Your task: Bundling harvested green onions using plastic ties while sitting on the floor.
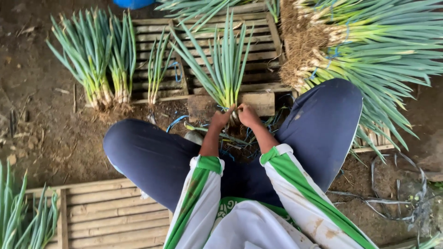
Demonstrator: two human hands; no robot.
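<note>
I sit low with my knees apart over bare soil. My left hand [221, 119] and my right hand [248, 115] both grip the base of one bunch of green onions [224, 64]. The bunch stands upright between my knees, its leaves fanning away from me over a wooden slatted pallet [258, 48]. My fingers close around the white stems from either side. Blue string [176, 122] lies on the ground just left of my hands. The roots of the bunch are hidden behind my hands.
Tied bunches of green onions [99, 60] lie at the upper left. A large heap of onion bunches [369, 41] fills the upper right. Another slatted pallet [110, 214] sits at the lower left, with more onion leaves [23, 216] beside it.
</note>
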